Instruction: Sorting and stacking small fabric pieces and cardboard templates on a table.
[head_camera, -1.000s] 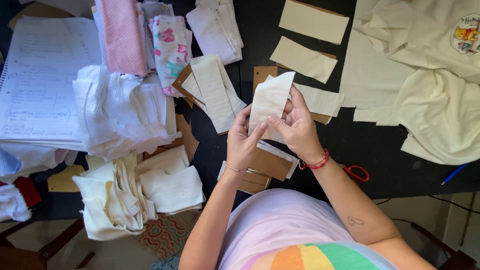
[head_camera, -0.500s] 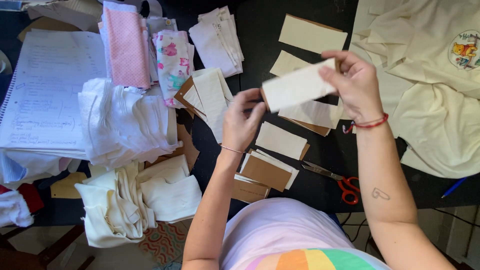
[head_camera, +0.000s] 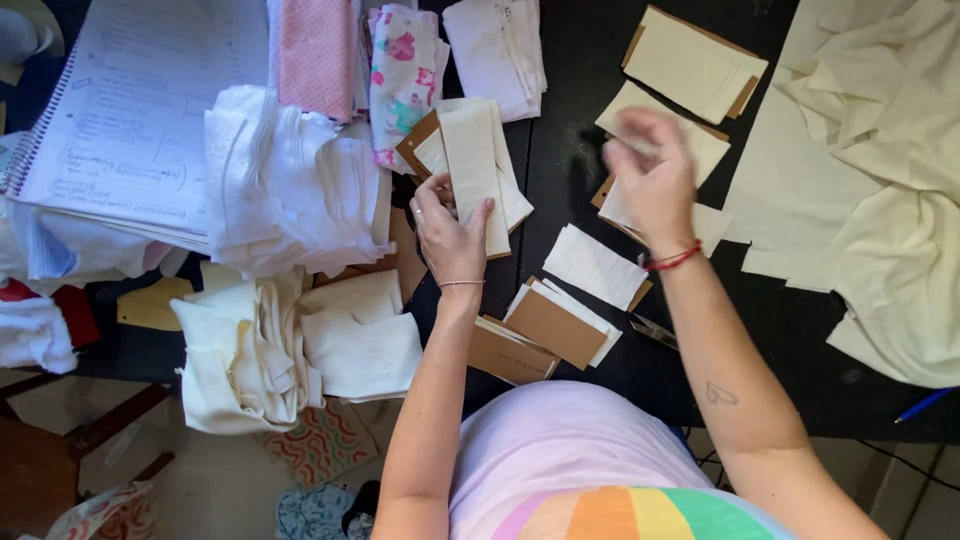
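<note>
My left hand (head_camera: 450, 235) lies on a stack of long cream fabric strips (head_camera: 475, 150) that sits on brown cardboard, with its fingers curled over the stack's left edge. My right hand (head_camera: 652, 180) is blurred by motion. It is over a pile of cream fabric pieces (head_camera: 700, 150) on cardboard, fingertips touching the top piece; whether it grips the piece is unclear. Between my forearms lie a white fabric piece (head_camera: 595, 265) and brown cardboard templates (head_camera: 552, 330).
Scissor blades (head_camera: 650, 330) poke out from under my right forearm. A large cream cloth (head_camera: 880, 200) covers the right of the black table (head_camera: 570, 150). At left are white fabric piles (head_camera: 290, 190), a spiral notebook (head_camera: 130, 110), pink cloth (head_camera: 315, 50) and floral cloth (head_camera: 400, 70). A blue pen (head_camera: 920, 405) lies at the right edge.
My hands, which held one cream piece together, have parted. The right hand carried the piece to the pile on the right; the left hand dropped onto the strip stack.
</note>
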